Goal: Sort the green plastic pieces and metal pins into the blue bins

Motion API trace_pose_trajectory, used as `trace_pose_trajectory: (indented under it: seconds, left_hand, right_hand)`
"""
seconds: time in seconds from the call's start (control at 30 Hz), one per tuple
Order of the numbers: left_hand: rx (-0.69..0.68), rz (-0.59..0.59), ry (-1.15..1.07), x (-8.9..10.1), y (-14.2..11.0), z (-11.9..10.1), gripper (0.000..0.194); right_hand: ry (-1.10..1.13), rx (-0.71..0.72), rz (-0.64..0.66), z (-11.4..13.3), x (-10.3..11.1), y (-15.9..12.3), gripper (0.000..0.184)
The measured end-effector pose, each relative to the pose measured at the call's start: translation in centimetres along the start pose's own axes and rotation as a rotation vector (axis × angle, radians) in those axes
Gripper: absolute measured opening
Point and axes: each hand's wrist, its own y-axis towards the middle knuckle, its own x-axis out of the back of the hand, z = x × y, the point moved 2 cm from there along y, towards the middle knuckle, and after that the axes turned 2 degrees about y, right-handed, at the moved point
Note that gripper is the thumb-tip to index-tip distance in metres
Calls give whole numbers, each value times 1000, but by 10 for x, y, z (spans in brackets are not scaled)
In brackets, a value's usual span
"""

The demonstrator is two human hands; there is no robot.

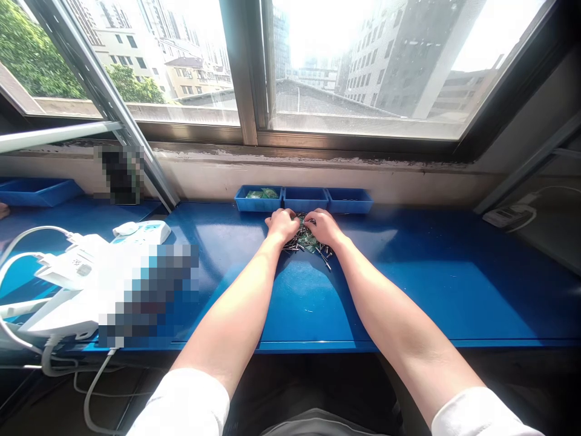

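Note:
On the blue tabletop (308, 303) lies a small pile of thin metal pieces like screws or pins (325, 254), mixed with green, glossy bits (308, 243). At the pile's left side is my left hand (284, 224), its fingers curled down into the pieces. My right hand (323, 227) reaches in from the right with fingers bent together over the pile. Whatever sits between the fingertips of either hand is too small to make out. Just behind the hands stand three blue bins in a row: the left bin (238, 204) holds green packets (263, 194).
The middle bin (305, 203) and right bin (349, 204) stand against the wall under the window. White power strips (145, 233) with plugs and cables occupy the left. A metal shelf post (145, 157) rises there. Another person's hand (3, 210) shows at the far left edge.

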Motion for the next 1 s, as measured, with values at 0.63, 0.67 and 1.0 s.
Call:
trace_pose_trajectory:
  seconds: [0.63, 0.67, 1.0]
  left_hand:
    - [-374, -161, -158, 11, -13, -18, 28]
    - [-409, -145, -186, 11, -13, -18, 29]
    - [-447, -84, -283, 8, -10, -15, 23]
  right_hand:
    - [523, -122, -261, 8, 12, 4, 19]
    - [568, -114, -234, 9, 11, 4, 20]
    - [781, -233, -205, 9, 12, 5, 35]
